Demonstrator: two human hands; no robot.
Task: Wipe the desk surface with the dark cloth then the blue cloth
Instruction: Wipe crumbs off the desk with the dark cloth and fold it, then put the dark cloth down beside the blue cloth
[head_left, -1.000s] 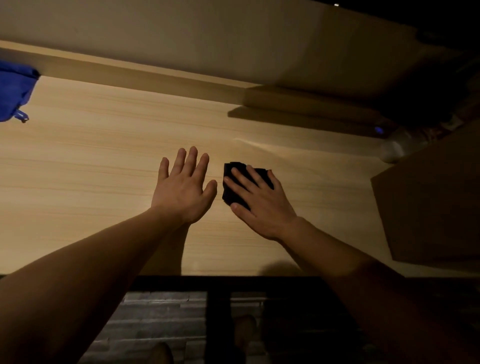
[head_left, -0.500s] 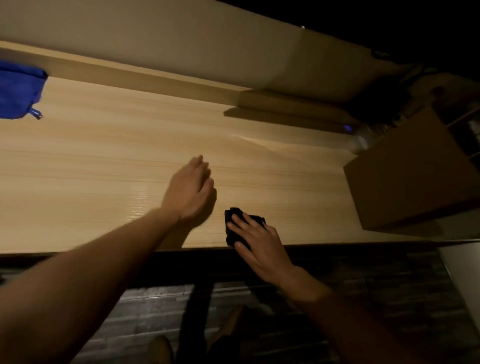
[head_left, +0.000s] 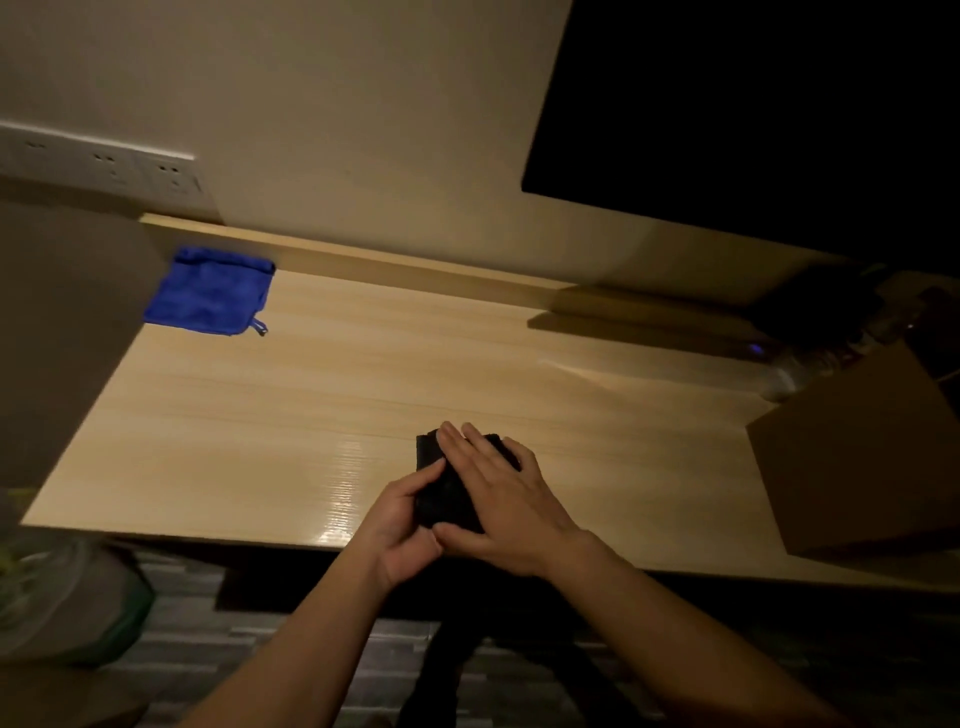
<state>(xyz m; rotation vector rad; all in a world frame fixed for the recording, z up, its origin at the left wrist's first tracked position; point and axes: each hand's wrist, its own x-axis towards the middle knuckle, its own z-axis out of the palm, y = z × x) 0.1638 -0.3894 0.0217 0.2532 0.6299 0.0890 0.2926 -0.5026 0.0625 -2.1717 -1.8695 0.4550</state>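
The dark cloth (head_left: 444, 486) is folded small and sits near the front edge of the light wooden desk (head_left: 322, 405). My left hand (head_left: 402, 525) grips its left side from below. Across its top my right hand (head_left: 501, 499) lies flat with the thumb under its near edge. Much of the dark cloth is hidden by both hands. The blue cloth (head_left: 210, 291) lies flat at the back left corner of the desk, a small loop at its near right corner.
A brown cardboard box (head_left: 862, 457) stands on the desk's right end, with dim clutter behind it. A dark screen (head_left: 727, 104) hangs on the wall at the right. A socket strip (head_left: 104, 166) is on the wall at left. A bagged bin (head_left: 67, 597) sits on the floor at left.
My left hand has left the desk surface and joined the right one on the dark cloth. The view has pulled back, showing the whole desk and the blue cloth.
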